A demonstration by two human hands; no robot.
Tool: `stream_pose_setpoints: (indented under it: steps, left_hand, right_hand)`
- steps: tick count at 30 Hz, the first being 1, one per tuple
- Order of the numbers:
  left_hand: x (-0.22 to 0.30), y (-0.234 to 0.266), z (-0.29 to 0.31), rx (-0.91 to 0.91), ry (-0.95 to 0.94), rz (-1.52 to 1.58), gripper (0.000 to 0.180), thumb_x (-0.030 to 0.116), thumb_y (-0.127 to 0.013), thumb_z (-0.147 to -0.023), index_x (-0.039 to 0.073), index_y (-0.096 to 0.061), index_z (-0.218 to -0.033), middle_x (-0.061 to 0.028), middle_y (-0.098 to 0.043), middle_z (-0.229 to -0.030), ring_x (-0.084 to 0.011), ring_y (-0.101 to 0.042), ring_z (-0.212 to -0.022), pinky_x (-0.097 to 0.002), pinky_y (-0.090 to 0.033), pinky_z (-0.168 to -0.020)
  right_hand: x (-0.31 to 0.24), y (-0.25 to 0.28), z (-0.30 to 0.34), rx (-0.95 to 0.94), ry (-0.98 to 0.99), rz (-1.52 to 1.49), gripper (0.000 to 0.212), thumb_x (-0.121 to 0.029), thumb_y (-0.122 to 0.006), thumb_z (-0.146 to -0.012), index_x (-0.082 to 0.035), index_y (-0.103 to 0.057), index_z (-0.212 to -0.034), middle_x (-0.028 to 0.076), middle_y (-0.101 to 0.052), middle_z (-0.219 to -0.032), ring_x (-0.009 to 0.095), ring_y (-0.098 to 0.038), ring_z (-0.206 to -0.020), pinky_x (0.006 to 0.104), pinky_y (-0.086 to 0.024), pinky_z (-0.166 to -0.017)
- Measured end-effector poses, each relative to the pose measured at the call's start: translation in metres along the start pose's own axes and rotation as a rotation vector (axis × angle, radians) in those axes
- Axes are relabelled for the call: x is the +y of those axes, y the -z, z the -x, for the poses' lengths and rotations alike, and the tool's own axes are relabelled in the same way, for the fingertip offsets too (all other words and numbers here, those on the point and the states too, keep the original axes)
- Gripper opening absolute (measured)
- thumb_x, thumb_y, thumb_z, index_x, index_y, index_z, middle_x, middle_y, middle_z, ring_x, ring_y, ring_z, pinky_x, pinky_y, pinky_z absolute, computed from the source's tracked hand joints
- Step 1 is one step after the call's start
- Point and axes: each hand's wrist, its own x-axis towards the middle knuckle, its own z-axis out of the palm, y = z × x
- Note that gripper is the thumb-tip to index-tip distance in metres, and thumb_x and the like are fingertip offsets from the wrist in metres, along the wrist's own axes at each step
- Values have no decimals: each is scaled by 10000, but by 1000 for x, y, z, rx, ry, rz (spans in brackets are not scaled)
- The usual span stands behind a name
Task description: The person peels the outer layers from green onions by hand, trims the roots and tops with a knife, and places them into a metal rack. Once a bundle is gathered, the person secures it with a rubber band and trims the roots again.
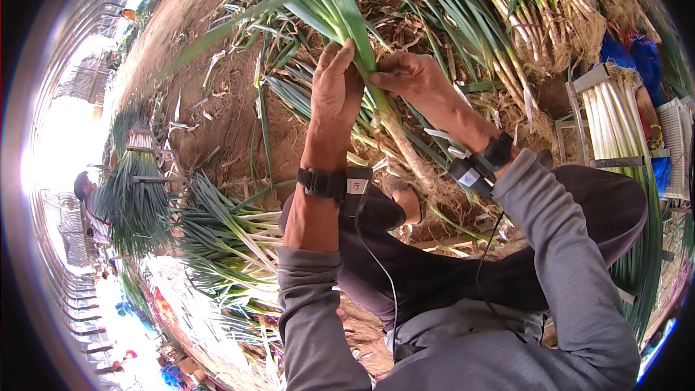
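Observation:
A single long green onion (394, 130) slants across the middle, its leaves toward the top and its brown, soil-covered roots toward my lap. My left hand (338, 83) is closed on it at the base of the green leaves. Just to the right, my right hand (416, 87) pinches the stalk with thumb and fingers. The leaves fan out above both hands, and one long leaf bends off to the left. Part of the stalk between the hands is covered by fingers.
Unpeeled green onions (499, 36) with roots lie in a pile at the upper right. Cleaned white stalks (612, 119) fill a wooden frame on my right. Trimmed onions (224, 232) lie at my left, near another bundle (137, 181). Leaf scraps litter the soil. A person (88, 195) is far left.

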Motion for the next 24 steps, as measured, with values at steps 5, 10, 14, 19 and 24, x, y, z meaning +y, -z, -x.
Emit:
stream_pose_setpoints:
  steps: [5,10,14,19,24]
  left_hand:
    - [7,-16,2,-70,-48,-3,247,207,-618,-1007,40,-577,-1184,-57,-656,-1002,-172,-641,-927,-336,-555,-810]
    - [-3,-21,-3,57,-89,-14,228,197,-603,-1005,31,-600,-1161,-50,-660,-1000,-151,-623,-872,-285,-522,-731]
    - [14,4,-13,110,-127,0,263,134,-651,-972,63,-553,-1206,-68,-637,-1013,-183,-631,-812,-335,-558,-691]
    - [17,1,-14,166,-145,105,240,129,-644,-980,83,-520,-1181,-61,-591,-938,-169,-593,-773,-313,-532,-655]
    - [30,0,-12,162,-247,82,197,152,-628,-996,85,-534,-1156,-70,-562,-924,-159,-547,-768,-277,-475,-634]
  right_hand:
    - [-10,1,-1,-112,38,-360,144,-138,-772,-898,-47,-689,-971,41,-720,-884,93,-659,-793,229,-538,-720]
    - [-32,11,13,-122,131,-54,115,-137,-739,-912,-63,-697,-988,31,-718,-888,92,-651,-783,230,-531,-718]
    - [-27,-3,31,-173,191,-43,77,-122,-674,-946,-81,-691,-1008,13,-711,-890,102,-646,-774,247,-528,-721]
    - [-15,13,23,-56,1,-624,106,-131,-648,-975,-53,-639,-1046,28,-696,-899,65,-640,-727,186,-498,-561]
    - [23,39,60,-260,-36,-290,256,-304,-635,-998,-62,-587,-1065,25,-653,-841,7,-537,-560,162,-396,-411]
